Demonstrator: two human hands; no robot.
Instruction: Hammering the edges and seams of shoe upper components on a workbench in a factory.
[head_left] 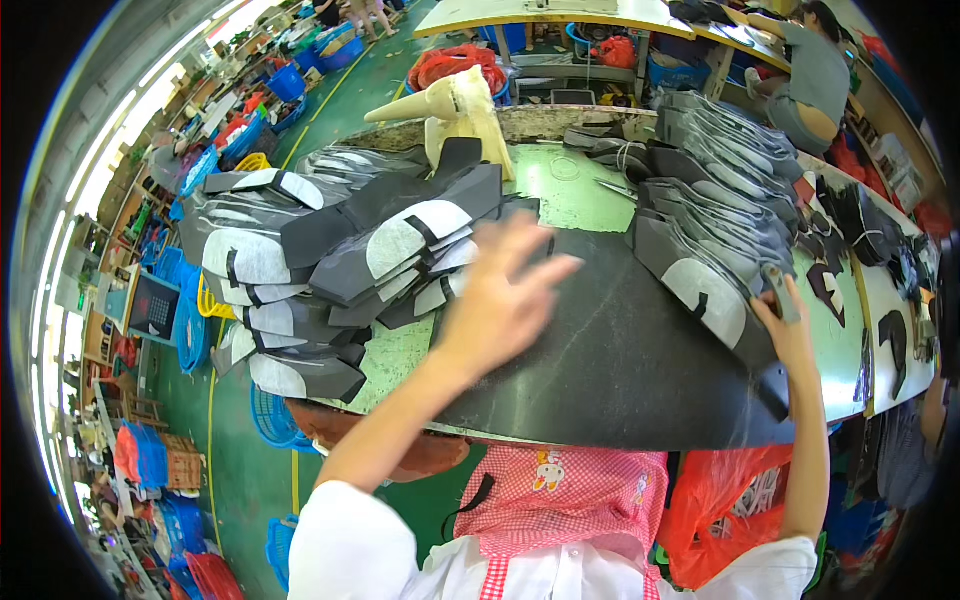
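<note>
My left hand (502, 298) is blurred by motion, its fingers spread with nothing in them. It is over the right end of a spread pile of dark grey cut pieces (410, 240) with white half-round patches and small black tabs. My right hand (790, 325) closes around a narrow grey metal tool (778, 290) whose kind I cannot make out. That hand is at the near right edge of a second, overlapping stack of similar pieces (690, 285). Between my hands lies a black mat (590, 340) on the light green table (395, 365).
A pale horn-shaped stand (470, 110) rises at the table's far edge. A pointed metal tool (615, 188) lies beside the right stack. Dark cut pieces (828, 285) lie farther right. A red plastic bag (720, 510) hangs below the near edge. Another person (815, 80) sits at the far right.
</note>
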